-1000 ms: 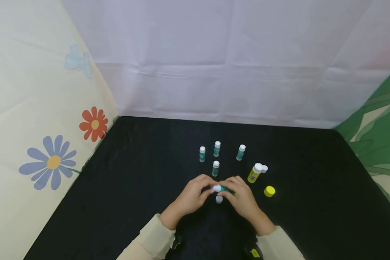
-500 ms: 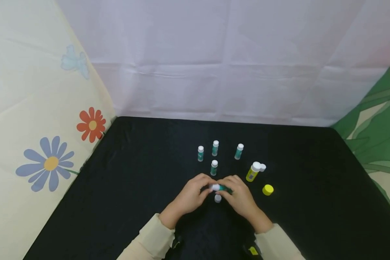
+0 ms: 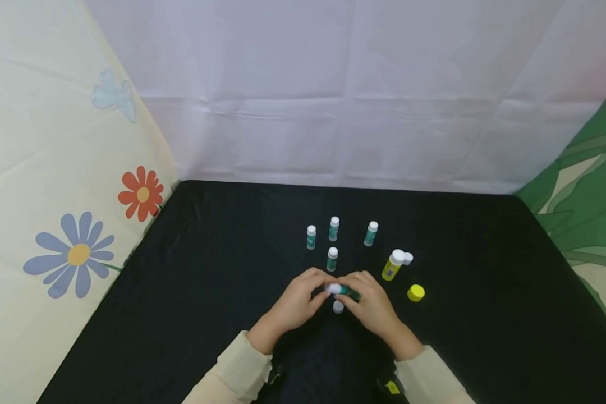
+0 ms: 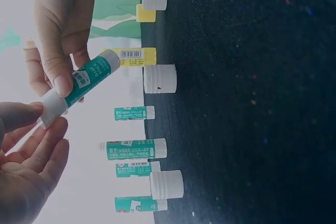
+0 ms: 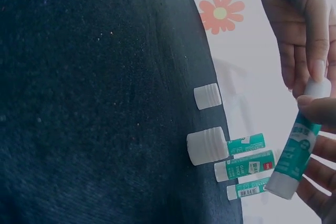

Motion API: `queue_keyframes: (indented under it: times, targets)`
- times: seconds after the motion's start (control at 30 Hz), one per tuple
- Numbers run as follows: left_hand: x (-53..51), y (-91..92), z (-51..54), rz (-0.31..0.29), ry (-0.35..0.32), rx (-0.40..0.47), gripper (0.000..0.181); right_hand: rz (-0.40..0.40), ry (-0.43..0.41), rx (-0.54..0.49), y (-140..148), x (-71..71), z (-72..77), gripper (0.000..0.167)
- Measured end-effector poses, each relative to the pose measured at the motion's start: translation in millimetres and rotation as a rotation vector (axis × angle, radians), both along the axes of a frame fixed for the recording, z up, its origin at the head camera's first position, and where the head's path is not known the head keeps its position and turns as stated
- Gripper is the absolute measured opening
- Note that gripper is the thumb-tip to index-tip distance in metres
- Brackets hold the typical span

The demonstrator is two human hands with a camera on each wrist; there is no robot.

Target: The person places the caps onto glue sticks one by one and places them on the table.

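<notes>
Between my hands is a green glue stick [image 4: 89, 78] with a white piece [image 4: 52, 106] on one end. My left hand [image 3: 297, 299] pinches that white end between thumb and fingers. The green barrel is gripped by my right hand [image 3: 372, 300], and its far end tilts away from the left hand in the left wrist view. Just below the hands in the head view sits a loose white cap [image 3: 338, 307]. The right wrist view shows two white caps, one smaller [image 5: 208, 96] and one larger [image 5: 208, 145]. Fingers partly cover the glue stick in the head view.
Several green glue sticks with white caps stand beyond the hands, one [image 3: 332, 259] closest. Right of them are a yellow glue stick [image 3: 393, 265], a white cap [image 3: 408, 258] beside it and a yellow cap [image 3: 416, 293]. Black cloth covers the table [image 3: 222, 252].
The head view has shifted slightly, so the objects sit a little further left and up. Both hands keep nearly the same hold on the glue stick.
</notes>
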State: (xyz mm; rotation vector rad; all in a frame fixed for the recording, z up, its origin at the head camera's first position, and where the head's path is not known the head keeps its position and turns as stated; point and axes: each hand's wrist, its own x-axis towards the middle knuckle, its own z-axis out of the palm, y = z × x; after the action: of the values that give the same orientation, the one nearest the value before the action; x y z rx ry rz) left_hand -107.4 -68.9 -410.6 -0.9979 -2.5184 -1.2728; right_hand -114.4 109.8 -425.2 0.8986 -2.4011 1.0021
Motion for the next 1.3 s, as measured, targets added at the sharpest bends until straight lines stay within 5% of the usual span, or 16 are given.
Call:
queue_keyframes:
  times: [1.0, 1.3]
  targets:
    - [-0.5, 1.6, -2.1, 0.011, -0.053, -0.014, 0.018, -0.015, -0.004, -0.029, 0.5, 0.1, -5.1, 0.029]
    - [0.6, -0.7, -0.8, -0.012, -0.076, -0.002, 0.021, -0.019, 0.055, 0.047, 2.0, 2.5, -1.2, 0.028]
